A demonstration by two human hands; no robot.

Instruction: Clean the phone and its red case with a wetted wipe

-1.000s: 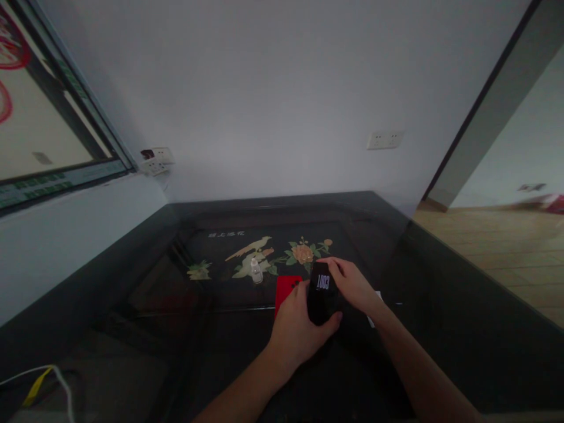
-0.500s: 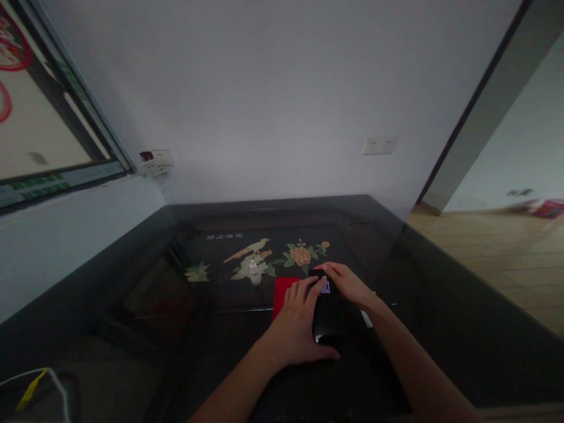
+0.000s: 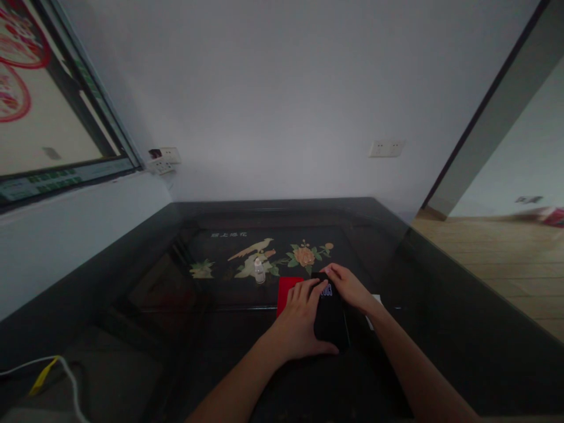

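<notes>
A black phone [image 3: 330, 317] with a lit screen lies flat on the dark glass table [image 3: 440, 329]. My left hand [image 3: 299, 326] grips its left side, fingers over the top face and thumb along the near edge. My right hand [image 3: 350, 286] holds the phone's far right end, fingers curled over the top corner. A red card-like object [image 3: 285, 289] lies on the table just left of my left hand, partly hidden by it.
A small white bottle [image 3: 259, 272] stands on the table's bird and flower painting [image 3: 264, 258]. A white paper edge [image 3: 374, 305] shows beside my right wrist. Wall sockets [image 3: 386, 148] sit on the back wall. A white and yellow cable [image 3: 48, 367] lies at the lower left.
The phone was held tilted up facing me a second ago; both hands have lowered it flat onto the table and keep hold of it.
</notes>
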